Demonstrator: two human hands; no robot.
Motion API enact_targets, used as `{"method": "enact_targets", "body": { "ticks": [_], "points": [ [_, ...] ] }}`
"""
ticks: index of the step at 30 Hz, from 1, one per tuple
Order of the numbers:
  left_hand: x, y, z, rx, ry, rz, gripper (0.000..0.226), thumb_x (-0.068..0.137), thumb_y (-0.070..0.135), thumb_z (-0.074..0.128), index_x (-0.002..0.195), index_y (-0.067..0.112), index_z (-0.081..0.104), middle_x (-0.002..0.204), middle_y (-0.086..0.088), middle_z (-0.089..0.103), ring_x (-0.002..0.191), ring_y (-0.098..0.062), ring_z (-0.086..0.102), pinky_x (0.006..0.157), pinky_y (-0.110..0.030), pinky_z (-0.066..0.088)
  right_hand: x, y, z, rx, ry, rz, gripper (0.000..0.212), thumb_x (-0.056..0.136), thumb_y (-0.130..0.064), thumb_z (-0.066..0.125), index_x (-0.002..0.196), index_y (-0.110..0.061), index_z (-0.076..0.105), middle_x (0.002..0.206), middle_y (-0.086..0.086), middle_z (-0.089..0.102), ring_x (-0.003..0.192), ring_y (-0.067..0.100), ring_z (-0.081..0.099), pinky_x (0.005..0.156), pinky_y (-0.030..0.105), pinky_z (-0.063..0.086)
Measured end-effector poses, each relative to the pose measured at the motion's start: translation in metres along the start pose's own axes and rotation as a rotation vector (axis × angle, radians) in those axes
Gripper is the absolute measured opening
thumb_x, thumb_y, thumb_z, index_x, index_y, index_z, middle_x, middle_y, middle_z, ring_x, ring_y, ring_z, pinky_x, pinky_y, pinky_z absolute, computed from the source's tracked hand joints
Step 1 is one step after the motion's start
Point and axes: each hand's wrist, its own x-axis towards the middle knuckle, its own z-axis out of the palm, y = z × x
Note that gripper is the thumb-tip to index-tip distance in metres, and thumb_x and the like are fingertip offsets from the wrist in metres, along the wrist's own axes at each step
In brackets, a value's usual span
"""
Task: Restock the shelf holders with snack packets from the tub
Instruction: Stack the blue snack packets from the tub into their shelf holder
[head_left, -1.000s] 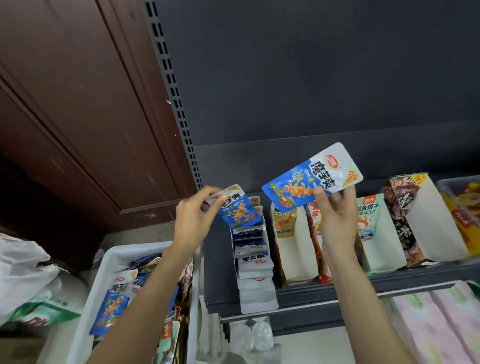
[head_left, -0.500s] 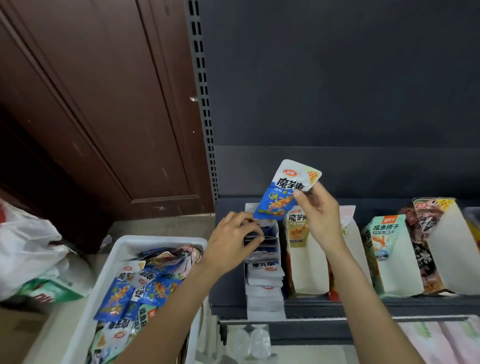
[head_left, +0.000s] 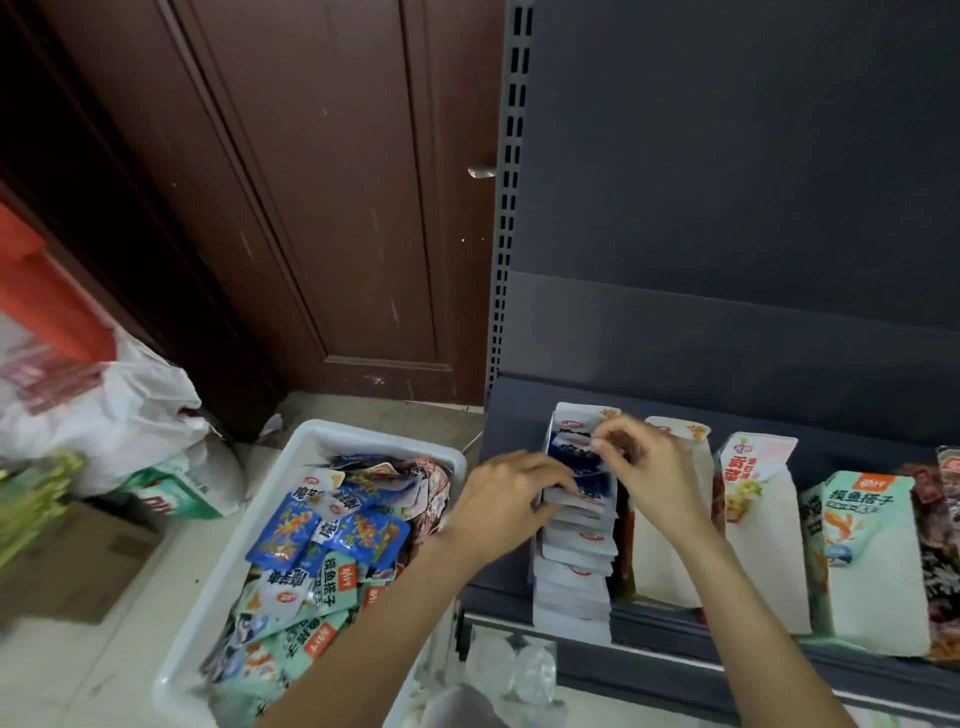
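Both my hands sit at the far end of the left holder (head_left: 576, 525). Right hand (head_left: 649, 470) pinches a blue packet (head_left: 582, 457), left hand (head_left: 506, 501) steadies the stack with curled fingers. Packet's long axis runs across the holder; tub (head_left: 322, 436) is left, nearer my left hand.

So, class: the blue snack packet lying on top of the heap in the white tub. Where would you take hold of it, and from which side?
Pinch the blue packet by its flat sealed edge, coming straight down from above. It lies face up on the heap, and the white tub is open on top, its walls blocking a sideways reach. A thin, limp pouch probably suits a thumb-and-finger pinch better than a full grasp.
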Motion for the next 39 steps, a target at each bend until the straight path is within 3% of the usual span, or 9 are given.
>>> {"method": "enact_targets", "body": {
  "ticks": [6,12,16,21,24,29,33,36,39],
  "points": [
    [0.002,0.007,0.005,-0.045,0.031,-0.043,0.023,0.079,0.022,0.069,0.102,0.022,0.071,0.110,0.007,0.067,0.099,-0.015,0.061,0.083,-0.031,0.050,0.000,-0.006,-0.001,-0.309,0.047,-0.056,0.009,0.081,-0.012,0.074,0.087,-0.015,0.068,0.074,0.000,0.066,0.071,0.019,0.061,0.054,0.023,0.038],
    [-0.022,-0.001,-0.003,-0.202,0.179,-0.102,0.025,0.084,0.032,0.065,0.107,0.021,0.069,0.117,0.009,0.064,0.108,-0.008,0.057,0.091,-0.024,0.044,-0.020,-0.031,-0.021,-0.160,0.145,-0.059,0.023,0.090,-0.015,0.063,0.113,-0.015,0.064,0.107,-0.002,0.066,0.102,0.009,0.052,0.082,0.027,0.042],
    [-0.059,-0.018,-0.023,-0.234,0.455,-0.240,0.021,0.090,0.030,0.053,0.099,0.018,0.068,0.097,0.012,0.067,0.093,-0.004,0.060,0.079,-0.030,0.051,-0.037,-0.075,-0.019,0.028,0.264,-0.067,0.021,0.094,-0.021,0.056,0.111,-0.012,0.064,0.104,-0.006,0.064,0.097,-0.003,0.052,0.085,0.003,0.037],
    [-0.132,-0.055,-0.052,-0.206,0.772,-0.503,0.014,0.093,0.033,0.048,0.092,0.027,0.061,0.081,0.019,0.061,0.075,-0.002,0.059,0.063,-0.019,0.047,-0.050,-0.131,0.044,0.142,0.053,-0.235,0.026,0.095,-0.026,0.048,0.106,-0.012,0.066,0.094,-0.008,0.069,0.086,0.001,0.062,0.076,0.008,0.046],
    [-0.179,-0.090,-0.058,-0.203,0.821,-0.743,0.006,0.091,0.029,0.053,0.089,0.031,0.058,0.079,0.017,0.062,0.073,-0.004,0.057,0.060,-0.018,0.042,-0.051,-0.140,0.106,0.083,-0.192,-0.253,0.015,0.094,-0.019,0.056,0.104,-0.017,0.067,0.091,-0.011,0.071,0.076,0.003,0.064,0.064,0.024,0.053],
    [-0.233,-0.153,-0.048,-0.166,0.483,-1.071,0.019,0.089,0.014,0.060,0.107,0.018,0.061,0.109,-0.001,0.066,0.087,-0.011,0.060,0.074,-0.018,0.042,-0.050,-0.123,0.211,-0.129,-0.587,-0.132,0.023,0.096,-0.020,0.052,0.117,-0.019,0.061,0.114,-0.006,0.065,0.101,0.010,0.060,0.084,0.026,0.048],
    [-0.231,-0.182,-0.032,0.005,0.135,-0.961,0.042,0.095,0.026,0.053,0.135,0.015,0.048,0.140,-0.006,0.047,0.115,-0.019,0.053,0.098,-0.032,0.040,-0.045,-0.107,0.272,-0.340,-0.709,-0.004,0.038,0.099,-0.030,0.045,0.134,-0.016,0.049,0.135,0.000,0.051,0.121,0.016,0.049,0.094,0.026,0.041],
    [-0.220,-0.197,-0.019,0.084,-0.076,-0.899,0.059,0.100,0.037,0.039,0.151,0.015,0.020,0.156,-0.006,0.022,0.142,-0.022,0.022,0.116,-0.034,0.021,-0.042,-0.099,0.299,-0.425,-0.717,0.095,0.047,0.100,-0.038,0.041,0.141,-0.015,0.040,0.146,0.005,0.040,0.132,0.021,0.039,0.104,0.034,0.038],
    [-0.218,-0.204,-0.009,0.176,-0.229,-0.892,0.063,0.101,0.045,0.025,0.152,0.015,0.004,0.160,-0.004,0.007,0.147,-0.019,0.005,0.120,-0.035,0.007,-0.047,-0.095,0.311,-0.473,-0.741,0.137,0.050,0.100,-0.042,0.039,0.145,-0.022,0.033,0.153,0.008,0.028,0.140,0.025,0.026,0.111,0.039,0.031]
  ]
}}
